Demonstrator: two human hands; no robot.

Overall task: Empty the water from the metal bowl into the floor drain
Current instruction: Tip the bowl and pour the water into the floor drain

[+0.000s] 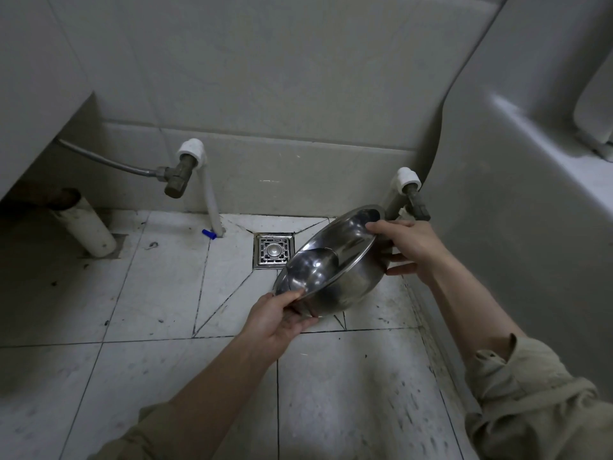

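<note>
From the head camera, the metal bowl (328, 260) hangs tilted just right of the floor drain (274, 251), its lowered lip facing the grate. The left hand (282, 318) clamps the near rim and the right hand (411, 249) the far rim. Any water would spill leftward, so the left-hand side is the pouring edge.

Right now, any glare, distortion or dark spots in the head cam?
Head view: dim overall; specular highlights on the metal bowl interior; wide-angle bending curves the wall tiles and the fixture at right; deep shadow at left around the white drain pipe; floor drain sharp and readable.
</note>
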